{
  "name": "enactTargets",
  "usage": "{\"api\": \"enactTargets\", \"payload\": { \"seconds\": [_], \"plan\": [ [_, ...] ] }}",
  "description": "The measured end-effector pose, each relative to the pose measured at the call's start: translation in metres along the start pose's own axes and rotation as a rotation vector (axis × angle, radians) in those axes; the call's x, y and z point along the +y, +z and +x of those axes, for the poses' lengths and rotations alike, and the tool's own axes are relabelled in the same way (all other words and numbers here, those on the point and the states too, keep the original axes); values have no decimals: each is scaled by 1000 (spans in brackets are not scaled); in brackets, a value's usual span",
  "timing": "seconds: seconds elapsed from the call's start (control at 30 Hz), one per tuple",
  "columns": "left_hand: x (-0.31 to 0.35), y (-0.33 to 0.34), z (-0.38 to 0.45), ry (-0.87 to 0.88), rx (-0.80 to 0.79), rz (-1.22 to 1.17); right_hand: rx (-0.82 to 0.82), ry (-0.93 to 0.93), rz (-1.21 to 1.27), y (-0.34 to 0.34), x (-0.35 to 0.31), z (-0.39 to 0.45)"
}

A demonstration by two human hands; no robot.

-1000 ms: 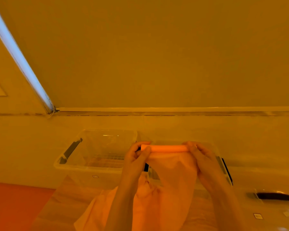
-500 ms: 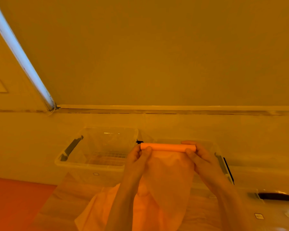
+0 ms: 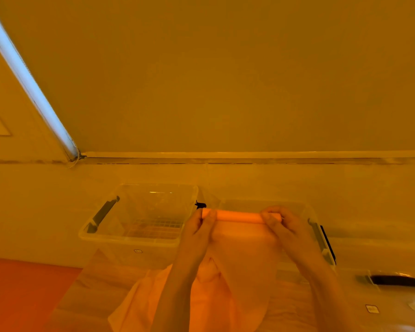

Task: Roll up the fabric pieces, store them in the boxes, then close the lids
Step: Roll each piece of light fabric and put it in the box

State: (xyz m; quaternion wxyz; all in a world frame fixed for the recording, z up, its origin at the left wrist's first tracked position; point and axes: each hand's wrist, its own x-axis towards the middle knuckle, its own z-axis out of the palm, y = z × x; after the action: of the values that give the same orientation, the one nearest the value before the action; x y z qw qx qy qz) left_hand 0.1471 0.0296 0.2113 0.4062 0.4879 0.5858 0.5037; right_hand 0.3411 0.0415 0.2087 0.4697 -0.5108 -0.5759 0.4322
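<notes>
1. Left hand (image 3: 200, 227) pinches the left end of the fabric roll (image 3: 237, 216), fingers curled over the top, thumb side toward the camera.
2. Right hand (image 3: 282, 224) grips the right end of the same roll, fingers wrapped over it.
3. Roll is held level in the air, in front of and partly covering the right clear box (image 3: 315, 226); rolled part is a tight orange tube spanning between the two hands.
4. Unrolled fabric sheet (image 3: 244, 257) hangs down from the roll between the forearms toward the camera.
5. More loose fabric (image 3: 153, 300) lies bunched on the surface below, under the arms.
6. Left clear box (image 3: 130, 236) sits open just left of the left hand, dark handle on its left side, grid pattern on its floor.
7. Clear lid (image 3: 393, 279) with a dark handle lies at lower right, beside the right box.
8. Both boxes stand near a wall; light strip (image 3: 31, 85) runs diagonally at upper left.
</notes>
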Motion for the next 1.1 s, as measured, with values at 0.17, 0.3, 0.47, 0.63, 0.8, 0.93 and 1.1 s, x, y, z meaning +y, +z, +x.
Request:
{"api": "enactTargets", "payload": {
  "seconds": [0.17, 0.3, 0.47, 0.63, 0.8, 0.93, 1.1],
  "plan": [
    [-2, -3, -3, -26, -28, -179, -22, 85, 292, 2, 0, -2],
    [0, -5, -2, 23, -31, -190, -108, 78, 220, 0, -3, -8],
    [1, -8, -2, 42, 1, -117, -129, 72, 294, 0, -7, -13],
    [1, -9, 0, 7, -31, -124, -27, 95, 297, 4, -8, -12],
    [3, -9, -4, 61, -56, -122, -14, 124, 316, 2, -6, -11],
    [0, -10, -6, 81, -45, -66, -86, 143, 356, -2, -5, -12],
    [-1, -13, -7, 62, -67, -81, -127, 141, 355, -5, -6, -15]
  ]
}}
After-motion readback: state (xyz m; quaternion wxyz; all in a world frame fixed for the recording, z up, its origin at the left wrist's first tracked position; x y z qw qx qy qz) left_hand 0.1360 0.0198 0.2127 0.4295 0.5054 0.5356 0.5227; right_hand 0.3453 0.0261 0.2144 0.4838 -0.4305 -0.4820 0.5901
